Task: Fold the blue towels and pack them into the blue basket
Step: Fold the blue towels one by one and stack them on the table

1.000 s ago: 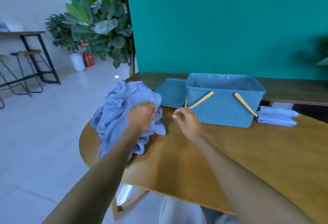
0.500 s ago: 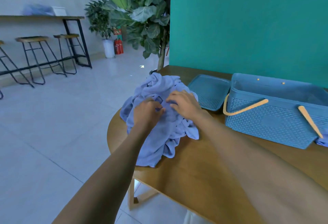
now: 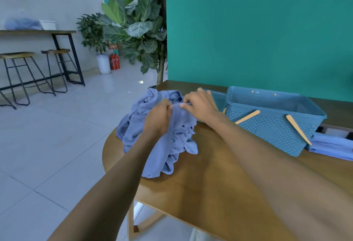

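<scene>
Both hands, left hand [image 3: 159, 115] and right hand [image 3: 198, 105], pinch the towel pile's [image 3: 152, 135] top edge; blue basket [image 3: 271, 120] at three o'clock on the desk [image 3: 210, 179].

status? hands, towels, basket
Left hand and right hand both pinching one towel atop the pile. Basket looks empty, handles down. Nothing blocking it.

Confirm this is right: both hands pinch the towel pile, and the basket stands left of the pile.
Wrong side. In the head view the basket stands right of the towel pile. The left hand and right hand do pinch the pile.
</scene>
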